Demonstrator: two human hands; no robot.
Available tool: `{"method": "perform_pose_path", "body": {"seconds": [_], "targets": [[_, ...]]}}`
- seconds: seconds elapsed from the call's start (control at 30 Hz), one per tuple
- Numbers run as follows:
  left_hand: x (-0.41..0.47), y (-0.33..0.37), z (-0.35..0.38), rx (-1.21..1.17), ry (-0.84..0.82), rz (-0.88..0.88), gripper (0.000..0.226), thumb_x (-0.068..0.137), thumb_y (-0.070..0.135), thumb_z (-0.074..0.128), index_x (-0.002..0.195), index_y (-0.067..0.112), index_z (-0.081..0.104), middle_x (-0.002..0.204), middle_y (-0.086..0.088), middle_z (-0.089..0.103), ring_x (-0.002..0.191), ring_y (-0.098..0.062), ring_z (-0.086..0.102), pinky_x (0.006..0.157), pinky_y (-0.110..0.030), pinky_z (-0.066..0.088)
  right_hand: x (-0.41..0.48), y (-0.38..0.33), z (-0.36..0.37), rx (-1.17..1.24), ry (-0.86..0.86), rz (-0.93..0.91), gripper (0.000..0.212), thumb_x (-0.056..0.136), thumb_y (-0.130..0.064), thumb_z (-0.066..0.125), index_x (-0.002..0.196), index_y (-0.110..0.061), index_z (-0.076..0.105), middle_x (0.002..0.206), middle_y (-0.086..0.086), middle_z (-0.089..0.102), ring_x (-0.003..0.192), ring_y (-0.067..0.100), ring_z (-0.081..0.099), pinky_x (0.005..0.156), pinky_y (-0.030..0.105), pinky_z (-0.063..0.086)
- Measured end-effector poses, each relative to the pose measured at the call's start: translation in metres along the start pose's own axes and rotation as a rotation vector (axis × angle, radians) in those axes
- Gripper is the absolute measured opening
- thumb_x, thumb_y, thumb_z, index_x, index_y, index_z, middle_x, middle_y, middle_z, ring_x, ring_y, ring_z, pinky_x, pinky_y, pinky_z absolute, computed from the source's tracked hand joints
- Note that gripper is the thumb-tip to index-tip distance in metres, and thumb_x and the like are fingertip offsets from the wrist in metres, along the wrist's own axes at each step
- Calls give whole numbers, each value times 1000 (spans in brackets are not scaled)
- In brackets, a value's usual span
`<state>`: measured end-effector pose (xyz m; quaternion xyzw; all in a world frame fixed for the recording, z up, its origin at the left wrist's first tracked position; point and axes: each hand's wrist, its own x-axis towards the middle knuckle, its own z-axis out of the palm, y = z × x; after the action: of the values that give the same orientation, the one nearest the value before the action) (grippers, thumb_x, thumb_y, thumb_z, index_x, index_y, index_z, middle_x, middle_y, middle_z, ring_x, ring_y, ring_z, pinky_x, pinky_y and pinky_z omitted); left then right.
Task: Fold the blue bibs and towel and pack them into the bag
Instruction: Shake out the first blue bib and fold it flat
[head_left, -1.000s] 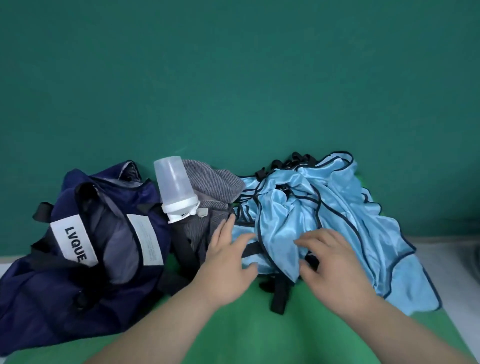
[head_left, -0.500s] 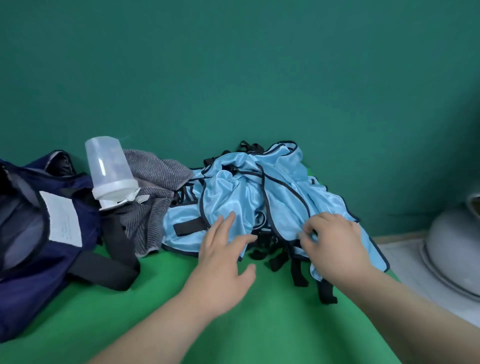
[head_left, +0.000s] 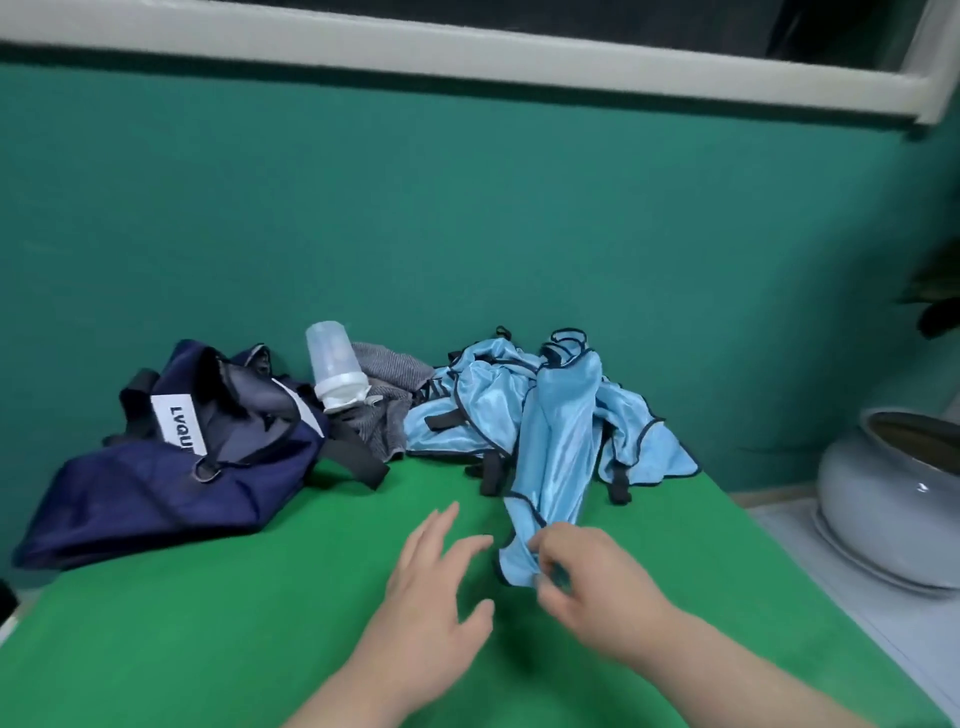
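A heap of light blue bibs (head_left: 483, 410) with black trim and straps lies against the back wall. My right hand (head_left: 587, 582) pinches the near end of one blue bib (head_left: 558, 457), which stretches from the heap toward me across the green table (head_left: 208, 623). My left hand (head_left: 436, 577) hovers open just left of it, fingers spread, holding nothing. A grey towel (head_left: 384, 410) lies crumpled between the heap and the navy bag (head_left: 171, 478), whose mouth gapes open at the left.
A clear plastic bottle (head_left: 335, 371) stands upside down on the grey towel. The bag's black strap (head_left: 358, 462) trails onto the table. A large grey ceramic pot (head_left: 893, 499) sits on the floor to the right of the table edge.
My right hand has pulled one bib out of the heap toward me. My left hand has lifted off the heap and drawn back. The view has tilted up and widened.
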<state>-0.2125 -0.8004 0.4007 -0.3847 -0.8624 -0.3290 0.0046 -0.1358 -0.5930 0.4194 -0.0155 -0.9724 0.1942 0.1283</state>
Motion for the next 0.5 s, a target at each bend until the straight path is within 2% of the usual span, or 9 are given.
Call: {"method": "perform_pose_path", "body": {"seconds": [0.1, 0.2, 0.37, 0.43, 0.5], "targets": [[-49, 6, -2, -8, -36, -47, 65, 85, 41, 60, 143, 46, 32, 157, 26, 1, 147, 2, -6, 124, -31, 10, -46, -31, 15, 12, -112, -77, 17, 79, -38, 49, 77, -21, 51, 84, -7, 59, 78, 17, 52, 78, 38, 48], [-88, 5, 0, -2, -136, -74, 78, 80, 44, 62, 147, 46, 24, 160, 25, 3, 148, 0, 1, 123, -30, 11, -87, -51, 29, 81, -197, -83, 18, 80, -39, 51, 79, -22, 57, 86, -7, 63, 80, 12, 56, 79, 34, 49], [-103, -1, 7, 70, -306, 28, 99, 73, 47, 67, 154, 44, 12, 158, 30, 0, 146, 6, -2, 124, -27, 7, -115, -58, 39, 162, -167, -84, 12, 82, -36, 58, 78, -25, 59, 87, -8, 66, 83, 10, 59, 82, 34, 49], [-100, -5, 13, 121, -342, 67, 100, 73, 46, 71, 155, 40, 14, 156, 27, 12, 145, 5, 5, 121, -21, 4, -118, -48, 40, 218, -121, -45, 9, 81, -37, 61, 81, -28, 59, 87, -11, 65, 84, 8, 60, 80, 34, 50], [-99, -12, 20, 138, -305, 88, 94, 71, 49, 70, 153, 38, 24, 149, 21, 28, 141, 0, 18, 121, -22, 10, -121, -35, 41, 274, -93, 13, 9, 81, -39, 62, 83, -31, 58, 87, -14, 64, 85, 6, 60, 80, 33, 51]]}}
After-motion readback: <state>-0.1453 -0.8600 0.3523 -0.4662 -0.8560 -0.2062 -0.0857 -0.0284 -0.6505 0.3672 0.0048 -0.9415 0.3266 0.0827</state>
